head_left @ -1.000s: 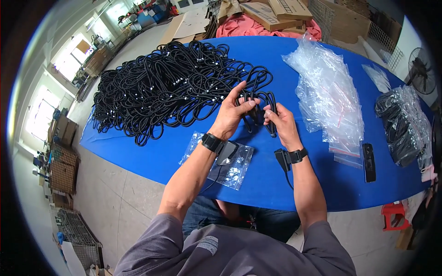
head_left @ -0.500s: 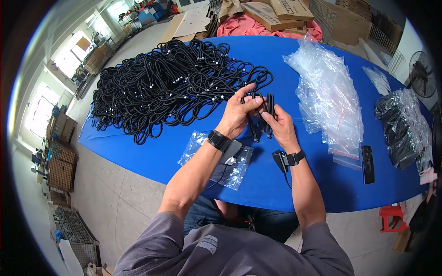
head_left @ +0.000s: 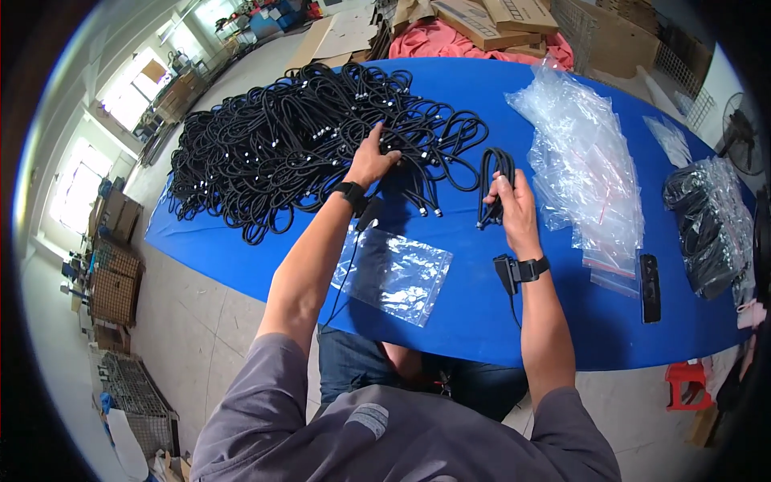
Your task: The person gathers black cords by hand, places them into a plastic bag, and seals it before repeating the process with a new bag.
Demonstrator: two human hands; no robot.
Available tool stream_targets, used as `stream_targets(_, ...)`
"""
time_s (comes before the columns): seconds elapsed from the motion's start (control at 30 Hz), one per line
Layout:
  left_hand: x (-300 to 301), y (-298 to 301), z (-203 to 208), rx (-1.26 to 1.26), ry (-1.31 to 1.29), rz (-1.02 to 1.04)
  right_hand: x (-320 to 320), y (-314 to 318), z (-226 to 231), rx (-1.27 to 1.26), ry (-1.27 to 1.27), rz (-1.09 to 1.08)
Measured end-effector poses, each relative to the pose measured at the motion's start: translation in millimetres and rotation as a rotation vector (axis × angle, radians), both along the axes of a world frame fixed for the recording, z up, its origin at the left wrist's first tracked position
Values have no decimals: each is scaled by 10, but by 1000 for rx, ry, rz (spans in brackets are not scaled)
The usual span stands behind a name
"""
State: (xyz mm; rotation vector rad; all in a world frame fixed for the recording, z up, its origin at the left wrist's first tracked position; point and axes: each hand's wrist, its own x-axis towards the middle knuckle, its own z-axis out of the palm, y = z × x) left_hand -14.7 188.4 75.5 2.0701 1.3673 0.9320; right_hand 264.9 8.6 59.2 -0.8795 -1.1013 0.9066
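Observation:
My right hand [head_left: 516,210] is closed on a folded bundle of black elastic cord [head_left: 487,210], which stands in loops above the blue table. Farther left, my left hand [head_left: 373,163] reaches over the near edge of a large pile of black cords [head_left: 265,145], its index finger and thumb stretched apart. Whether its fingertips touch the cords cannot be made out. Beside it, several cord ends [head_left: 422,210] with pale metal tips point toward me on the cloth. A clear zip bag [head_left: 397,277] lies flat below my left hand, partly under the wrist device's cable.
Clear plastic bags [head_left: 582,161] are heaped right of my right hand. Beyond them lie a black handheld object [head_left: 650,289] and wrapped black bundles [head_left: 707,233]. A red stool [head_left: 687,387] stands past the table's right edge. Cardboard boxes [head_left: 498,24] lie behind the table.
My hands were close together, both on black cord. The left has moved left to the pile and opened; the right keeps its bundle, now apart from the left. More of the zip bag shows.

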Motion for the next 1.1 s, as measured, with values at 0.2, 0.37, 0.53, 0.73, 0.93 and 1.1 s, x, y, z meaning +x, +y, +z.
stream_targets(0.2, -307, -1037, -13, 82, 148, -235, 116, -104, 54, -47, -8, -72)
stream_targets(0.37, -759, -2310, -74, -13, 663, -179, -13, -166, -8, -62, 14, 31)
stream_targets(0.53, -1570, -2136, -417, 63, 769, -115, -374, -309, 186, -104, 62, 164)
stream_targets(0.73, -2232, -1452, -192, 119, 844, 76, -795, -371, 195, -140, 75, 294)
stream_targets(0.93, -595, -1919, -198, -362, -637, -278, -1161, -314, 135, 15, 188, 291)
stream_targets(1.1, 95, -1714, -473, -613, -1007, -515, -1211, -425, -50, -22, 81, 253)
